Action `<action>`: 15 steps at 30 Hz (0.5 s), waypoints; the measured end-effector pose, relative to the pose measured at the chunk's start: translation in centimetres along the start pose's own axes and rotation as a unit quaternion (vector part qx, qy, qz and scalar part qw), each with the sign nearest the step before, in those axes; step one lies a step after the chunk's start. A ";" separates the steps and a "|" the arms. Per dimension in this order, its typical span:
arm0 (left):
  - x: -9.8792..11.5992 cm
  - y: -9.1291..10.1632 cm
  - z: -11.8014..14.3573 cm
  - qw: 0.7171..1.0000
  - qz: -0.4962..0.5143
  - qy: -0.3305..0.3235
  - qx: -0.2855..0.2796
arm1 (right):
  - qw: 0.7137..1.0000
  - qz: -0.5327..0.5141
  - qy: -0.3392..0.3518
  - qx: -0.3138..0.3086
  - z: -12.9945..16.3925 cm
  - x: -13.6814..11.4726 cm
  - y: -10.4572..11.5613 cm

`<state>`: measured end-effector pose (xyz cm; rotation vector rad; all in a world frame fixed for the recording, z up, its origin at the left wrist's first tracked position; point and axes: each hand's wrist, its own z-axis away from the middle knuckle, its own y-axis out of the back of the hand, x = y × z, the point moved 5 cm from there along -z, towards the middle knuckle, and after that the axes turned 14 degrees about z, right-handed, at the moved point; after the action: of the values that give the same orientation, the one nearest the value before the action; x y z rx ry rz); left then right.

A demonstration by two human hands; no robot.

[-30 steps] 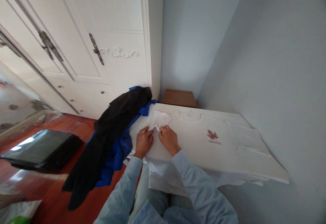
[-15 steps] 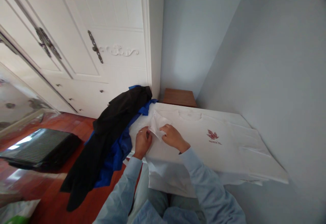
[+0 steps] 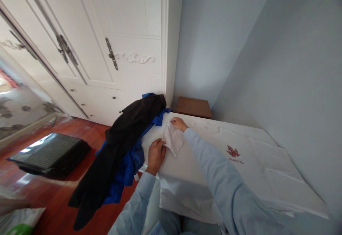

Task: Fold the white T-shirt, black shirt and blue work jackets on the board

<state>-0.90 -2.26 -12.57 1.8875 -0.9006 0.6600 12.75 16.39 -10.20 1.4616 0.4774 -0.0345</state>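
Observation:
A white T-shirt (image 3: 197,156) with a red maple-leaf print (image 3: 233,151) lies spread on a white table (image 3: 251,127), its lower part hanging over the front edge towards my lap. My left hand (image 3: 155,156) is closed in a pinch on the near edge of the shirt's sleeve (image 3: 174,140). Farther back, my right hand (image 3: 179,123) pinches the far corner of that sleeve. Between both hands the sleeve cloth is slightly raised and creased. The fingertips are partly hidden by the cloth.
Black and blue garments (image 3: 128,124) drape over the table's left end. A white wardrobe (image 3: 139,24) stands behind them, and a brown wooden box-like piece (image 3: 194,107) sits in the wall corner. On the red floor rest a black plastic-wrapped package (image 3: 50,154) and a bag (image 3: 24,220).
My right hand has moved away from me to the sleeve's far corner. The sleeve is more spread between my hands. The view has shifted slightly left.

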 end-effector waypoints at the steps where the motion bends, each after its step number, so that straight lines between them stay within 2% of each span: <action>1: 0.0 0.0 0.0 1.000 0.005 0.000 0.004 | 1.000 -0.002 0.007 0.000 -0.4 0.0 -0.1; 6: -0.2 0.4 0.2 0.998 0.051 0.008 0.037 | 1.000 -0.009 0.022 0.005 -1.2 0.8 -0.4; 11: -0.4 0.8 0.3 0.992 0.111 0.015 0.052 | 1.000 -0.017 0.003 0.023 -1.5 2.0 -1.0; 15: -0.3 0.8 0.3 0.992 0.117 0.012 0.052 | 0.998 -0.033 -0.020 0.040 -2.1 2.3 -1.4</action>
<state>-1.69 -2.63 -12.55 1.8776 -1.1001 0.8839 13.83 18.86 -12.36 1.5200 0.4961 -0.1357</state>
